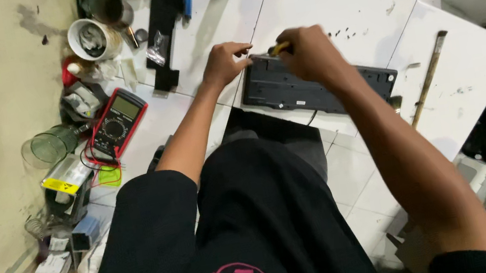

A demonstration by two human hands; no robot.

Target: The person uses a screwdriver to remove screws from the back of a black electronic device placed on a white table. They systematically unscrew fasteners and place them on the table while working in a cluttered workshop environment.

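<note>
Panel: one long, dark grey, ribbed plastic panel (313, 85), flat on white tiled bench (326, 4).
Right hand (308, 53): fingers closed around one yellow-handled tool (278, 49).
Left hand (225, 63): fingertips pressing panel's far-left edge, holding nothing.

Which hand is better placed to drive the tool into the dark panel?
Right, probably. The right hand already grips the yellow-handled tool over the long dark plastic panel; the left hand only steadies its edge.

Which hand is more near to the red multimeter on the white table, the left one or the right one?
Left. The left hand rests on the edge of the black flat part, a short way from the red multimeter. The right hand, holding a yellow-handled tool, is farther away.
</note>
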